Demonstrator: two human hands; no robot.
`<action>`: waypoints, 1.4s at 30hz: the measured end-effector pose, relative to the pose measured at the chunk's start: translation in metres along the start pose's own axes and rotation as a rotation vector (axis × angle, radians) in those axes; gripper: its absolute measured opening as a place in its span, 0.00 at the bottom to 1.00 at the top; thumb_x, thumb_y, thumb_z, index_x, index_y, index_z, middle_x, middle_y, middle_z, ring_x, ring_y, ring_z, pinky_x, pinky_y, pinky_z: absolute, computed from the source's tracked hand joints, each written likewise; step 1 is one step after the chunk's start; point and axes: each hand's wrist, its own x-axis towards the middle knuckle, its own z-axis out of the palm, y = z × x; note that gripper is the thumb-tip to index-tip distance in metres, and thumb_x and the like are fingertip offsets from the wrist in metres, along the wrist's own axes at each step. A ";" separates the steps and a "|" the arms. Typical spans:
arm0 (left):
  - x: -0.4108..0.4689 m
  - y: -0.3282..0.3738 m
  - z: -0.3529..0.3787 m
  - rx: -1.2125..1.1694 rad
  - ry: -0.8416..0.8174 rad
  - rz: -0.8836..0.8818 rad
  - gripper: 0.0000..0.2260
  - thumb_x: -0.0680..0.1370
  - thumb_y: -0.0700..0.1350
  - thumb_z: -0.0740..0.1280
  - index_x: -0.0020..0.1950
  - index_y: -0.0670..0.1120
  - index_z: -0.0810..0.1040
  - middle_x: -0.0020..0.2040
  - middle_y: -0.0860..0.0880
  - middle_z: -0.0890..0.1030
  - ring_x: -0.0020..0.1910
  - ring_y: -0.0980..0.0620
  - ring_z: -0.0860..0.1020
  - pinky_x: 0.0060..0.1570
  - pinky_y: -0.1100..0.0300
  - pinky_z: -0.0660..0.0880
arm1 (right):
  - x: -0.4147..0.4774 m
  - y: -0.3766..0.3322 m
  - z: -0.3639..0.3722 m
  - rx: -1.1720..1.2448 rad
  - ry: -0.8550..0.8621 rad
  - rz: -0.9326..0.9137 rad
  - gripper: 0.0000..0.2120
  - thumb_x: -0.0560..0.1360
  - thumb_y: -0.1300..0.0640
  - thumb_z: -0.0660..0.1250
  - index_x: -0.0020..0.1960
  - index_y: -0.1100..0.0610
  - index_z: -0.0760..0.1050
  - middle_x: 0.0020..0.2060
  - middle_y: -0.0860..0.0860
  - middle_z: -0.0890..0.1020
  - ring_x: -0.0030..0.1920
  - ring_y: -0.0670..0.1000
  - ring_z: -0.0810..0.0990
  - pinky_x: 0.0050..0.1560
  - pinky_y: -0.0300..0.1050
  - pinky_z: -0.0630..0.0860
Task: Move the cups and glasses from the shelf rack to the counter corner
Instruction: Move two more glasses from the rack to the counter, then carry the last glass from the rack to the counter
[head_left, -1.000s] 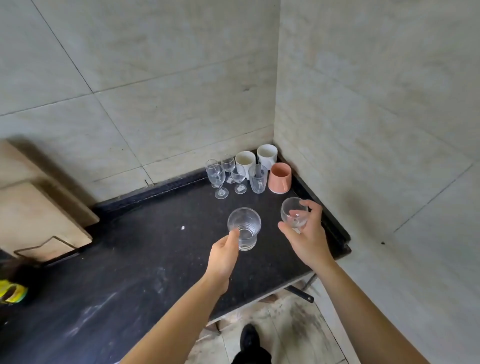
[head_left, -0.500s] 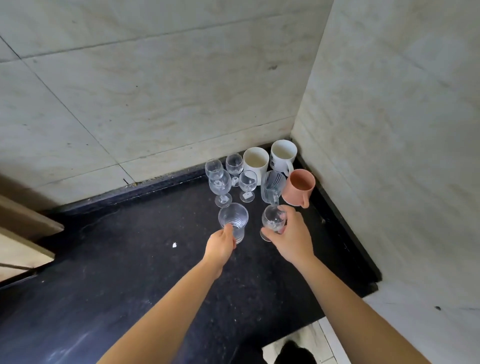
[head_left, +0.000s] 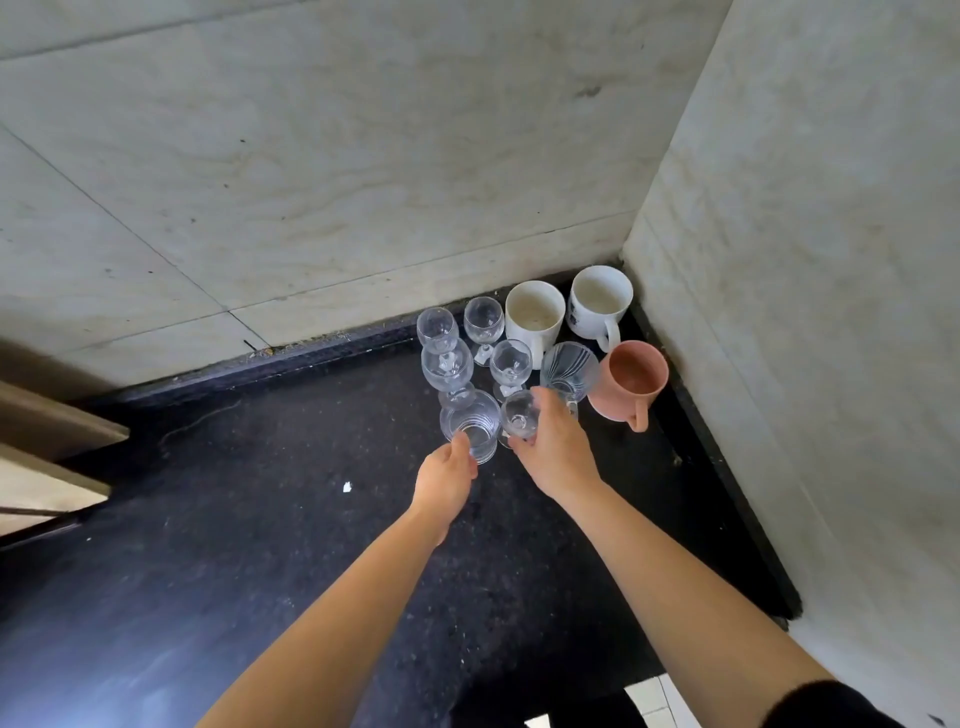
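Observation:
My left hand (head_left: 447, 478) grips a clear ribbed tumbler (head_left: 470, 426) low over the black counter (head_left: 260, 519). My right hand (head_left: 556, 452) holds a small stemmed glass (head_left: 519, 415) right beside the tumbler. Both sit at the front of a cluster in the counter corner: several wine glasses (head_left: 448, 364), a striped tumbler (head_left: 569, 369), two white mugs (head_left: 535, 314) and a pink mug (head_left: 631, 382). Whether the held glasses touch the counter I cannot tell.
Tiled walls meet behind the cluster and along the right side. A wooden board (head_left: 47, 457) leans at the far left. A small white speck (head_left: 347, 487) lies on the counter. The counter's front edge and floor tiles (head_left: 649, 696) show at the bottom.
Both hands have carried their glasses forward toward the corner and closer together, now up against the cluster. The view has moved closer to the corner.

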 end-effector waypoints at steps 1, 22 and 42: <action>0.000 0.000 0.000 0.002 0.006 0.003 0.21 0.82 0.57 0.54 0.42 0.43 0.75 0.40 0.48 0.77 0.38 0.52 0.73 0.38 0.58 0.68 | 0.001 0.000 0.001 0.012 -0.001 -0.004 0.30 0.75 0.57 0.76 0.72 0.57 0.66 0.68 0.56 0.75 0.66 0.57 0.78 0.61 0.55 0.78; -0.115 0.090 -0.130 0.735 0.821 0.631 0.25 0.83 0.56 0.57 0.78 0.47 0.65 0.79 0.40 0.62 0.77 0.38 0.61 0.70 0.38 0.64 | -0.008 -0.110 -0.115 -0.234 0.222 -0.539 0.23 0.84 0.51 0.60 0.76 0.57 0.68 0.75 0.62 0.67 0.73 0.63 0.69 0.69 0.60 0.69; -0.548 -0.218 -0.272 0.723 1.724 -0.058 0.31 0.81 0.59 0.56 0.82 0.48 0.56 0.82 0.39 0.49 0.81 0.39 0.48 0.75 0.34 0.51 | -0.346 -0.381 0.078 0.087 -0.094 -1.659 0.33 0.82 0.38 0.55 0.83 0.47 0.51 0.82 0.59 0.47 0.81 0.62 0.47 0.79 0.62 0.46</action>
